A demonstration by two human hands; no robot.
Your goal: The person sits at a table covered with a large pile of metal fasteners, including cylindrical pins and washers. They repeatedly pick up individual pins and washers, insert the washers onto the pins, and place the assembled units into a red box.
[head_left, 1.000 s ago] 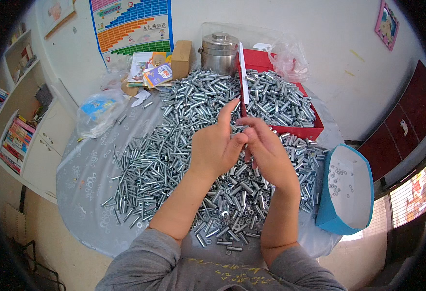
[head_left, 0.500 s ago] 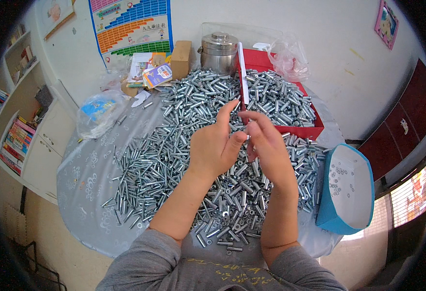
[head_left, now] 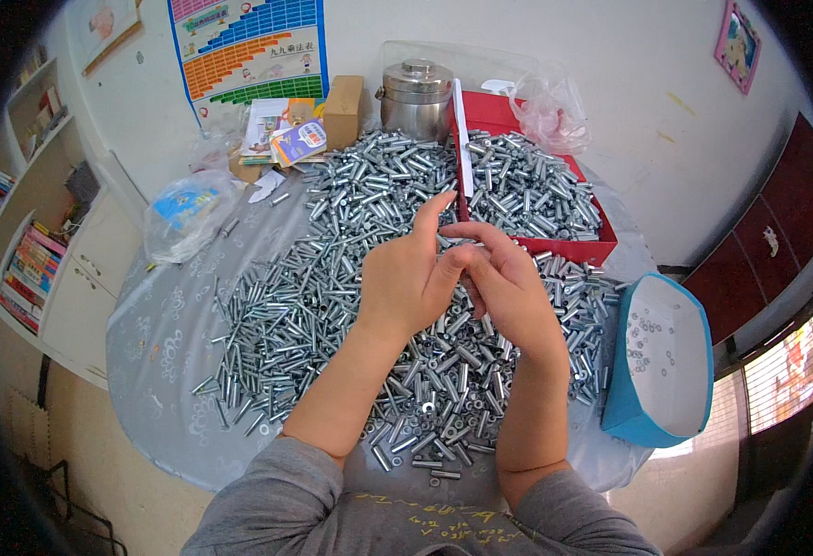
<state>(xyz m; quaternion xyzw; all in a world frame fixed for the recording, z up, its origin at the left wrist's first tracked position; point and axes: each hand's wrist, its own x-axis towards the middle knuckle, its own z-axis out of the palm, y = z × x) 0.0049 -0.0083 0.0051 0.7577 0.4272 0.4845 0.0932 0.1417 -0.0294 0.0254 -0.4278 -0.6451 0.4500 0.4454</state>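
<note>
Over a big heap of shiny metal bolts and sleeves (head_left: pixel 286 320), my two hands meet in front of me. My left hand (head_left: pixel 404 278) has its index finger pointing up, while its thumb bends across to the right hand's fingertips; its other fingers are hidden behind the palm. The fingers of my right hand (head_left: pixel 516 295) are drawn together at the left thumb and touch it. Whatever small piece lies between the hands cannot be made out. Loose washers and short sleeves (head_left: pixel 434 454) lie below my wrists, near the table's front edge.
A red box (head_left: pixel 592 250) full of metal sleeves stands behind my right hand. At the right is a blue box (head_left: pixel 619 389) with small washers inside. Farther back are a steel pot (head_left: pixel 415 102), a cardboard box (head_left: pixel 342 113), booklets (head_left: pixel 297 144) and a plastic bag (head_left: pixel 184 218).
My right hand has shifted slightly left, its fingertips closing in against the left thumb. The left hand stays nearly in place.
</note>
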